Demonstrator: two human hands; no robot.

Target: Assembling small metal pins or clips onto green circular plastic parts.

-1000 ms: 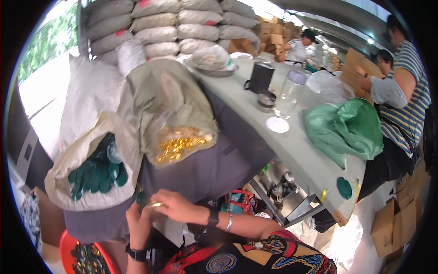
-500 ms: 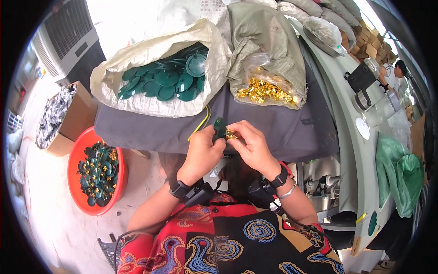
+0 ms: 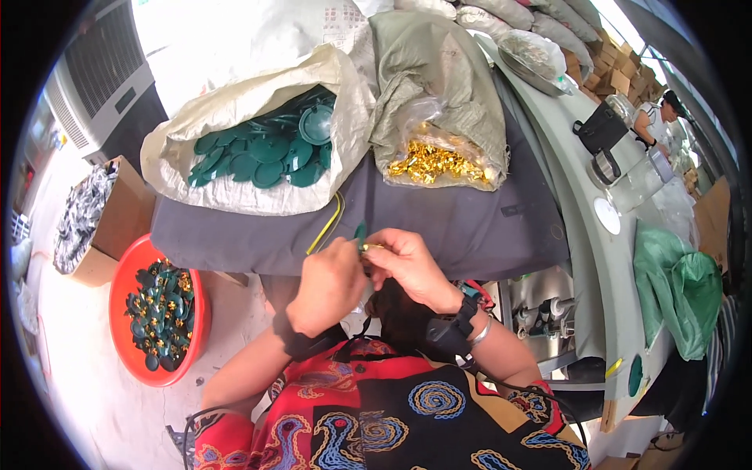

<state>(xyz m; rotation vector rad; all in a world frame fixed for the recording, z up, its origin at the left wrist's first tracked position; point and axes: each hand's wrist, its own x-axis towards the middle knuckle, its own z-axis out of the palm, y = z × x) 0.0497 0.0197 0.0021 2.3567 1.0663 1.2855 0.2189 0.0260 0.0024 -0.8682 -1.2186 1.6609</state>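
Note:
Over the front edge of the dark cloth-covered table, my two hands meet. My left hand (image 3: 325, 280), slightly blurred, is closed on a dark green plastic disc (image 3: 360, 232), seen nearly edge-on above the fingers. With thumb and fingers pinched, my right hand (image 3: 411, 265) holds a small shiny gold metal piece (image 3: 370, 247) against the disc. The fingers cover most of both parts. Beyond them, an open white woven sack (image 3: 258, 202) holds many green discs (image 3: 269, 149). Beside it, a grey-green sack (image 3: 462, 70) spills gold pieces (image 3: 435, 163) from a clear plastic liner.
At lower left stands a red-orange basin (image 3: 200, 313) of green discs with gold pieces. Behind it is a cardboard box (image 3: 125, 219) of grey scraps. On the right, a long grey-green table (image 3: 540, 141) carries jars and a green plastic bag (image 3: 677, 290). A co-worker (image 3: 658, 125) is beyond it.
My left hand has turned so the green disc now shows almost edge-on. Both hands are closer together and slightly lower. The whole view has shifted a little.

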